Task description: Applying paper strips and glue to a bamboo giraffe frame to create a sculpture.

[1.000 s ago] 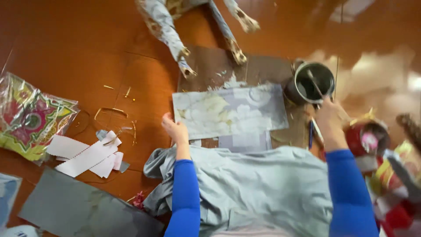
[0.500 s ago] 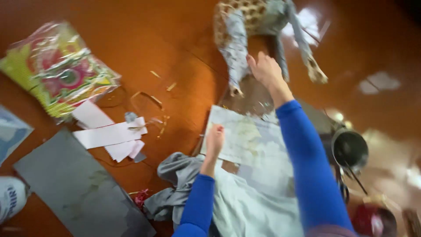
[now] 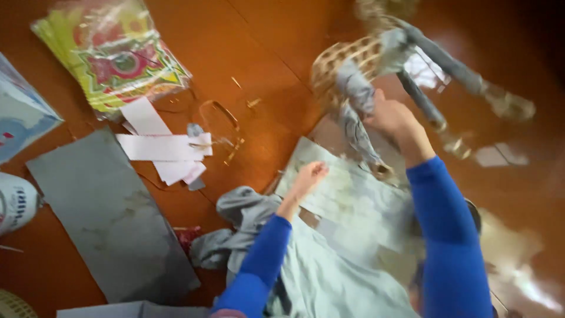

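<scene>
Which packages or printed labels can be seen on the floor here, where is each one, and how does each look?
Clear plastic packet: top left on the floor, flat, holding yellow, green and red patterned sheets.
Pale blue printed package: left edge, partly cut off, angular corner, light blue with small marks.
White rounded container: left edge below it, dark print, too blurred to tell more.
No screens or signs show.

Both arms in bright blue long sleeves, snug, plain, ending at wrists. Left hand (image 3: 310, 175) and right hand (image 3: 393, 121) bare: no gloves, rings or watch seen
</scene>
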